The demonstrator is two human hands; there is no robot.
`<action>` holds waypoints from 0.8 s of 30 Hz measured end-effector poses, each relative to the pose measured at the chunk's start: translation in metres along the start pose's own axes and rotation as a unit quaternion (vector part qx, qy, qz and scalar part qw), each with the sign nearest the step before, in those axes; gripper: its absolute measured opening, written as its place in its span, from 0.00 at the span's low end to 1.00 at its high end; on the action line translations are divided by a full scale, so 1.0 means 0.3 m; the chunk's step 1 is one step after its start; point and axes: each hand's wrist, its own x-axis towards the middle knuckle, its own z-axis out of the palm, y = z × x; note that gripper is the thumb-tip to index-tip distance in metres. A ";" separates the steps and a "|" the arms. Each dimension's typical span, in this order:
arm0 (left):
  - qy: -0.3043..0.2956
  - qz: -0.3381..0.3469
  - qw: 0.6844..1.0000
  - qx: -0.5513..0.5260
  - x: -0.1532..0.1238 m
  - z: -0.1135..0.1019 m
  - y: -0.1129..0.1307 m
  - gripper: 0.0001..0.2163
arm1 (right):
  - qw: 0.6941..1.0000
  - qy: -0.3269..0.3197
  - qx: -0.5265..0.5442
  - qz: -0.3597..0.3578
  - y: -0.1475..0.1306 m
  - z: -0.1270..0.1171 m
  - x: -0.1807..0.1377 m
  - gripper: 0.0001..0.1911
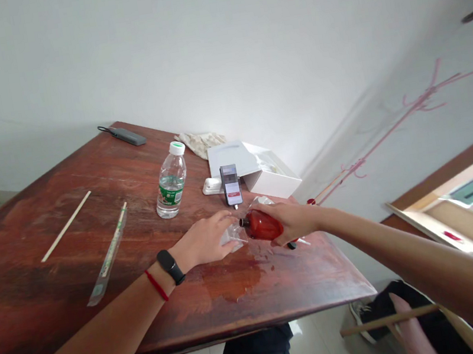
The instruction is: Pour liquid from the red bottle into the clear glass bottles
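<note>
My right hand (291,221) is wrapped round a reddish-brown bottle (264,226). The bottle is tipped on its side, and its uncapped dark mouth points left. Against that mouth sits a clear plastic cup (238,238), gripped from the left by my left hand (207,239), which wears a black band at the wrist. Whether liquid is flowing between the two cannot be made out. A small black cap (291,245) lies just below my right hand. In front of the cup, a puddle (231,285) wets the wooden table (307,285).
A water bottle (170,184) stands left of a propped phone (231,185). Behind are a white box (273,180) and a cloth (199,144). To the left lie a bare chopstick (66,226), wrapped chopsticks (111,250) and a grey power bank (128,136). Another person's leg (407,323) shows lower right.
</note>
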 end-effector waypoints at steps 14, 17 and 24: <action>-0.010 -0.028 0.999 -0.023 0.006 -0.041 0.002 0.36 | 0.999 -0.012 -0.024 0.025 -0.025 -0.010 0.005 0.51; -0.012 -0.031 0.999 -0.030 0.007 -0.040 -0.005 0.37 | 0.999 -0.014 -0.030 0.029 -0.022 -0.007 0.007 0.51; -0.008 -0.021 0.998 -0.052 0.008 -0.039 -0.011 0.35 | 0.998 -0.015 -0.036 0.041 -0.033 -0.012 0.008 0.53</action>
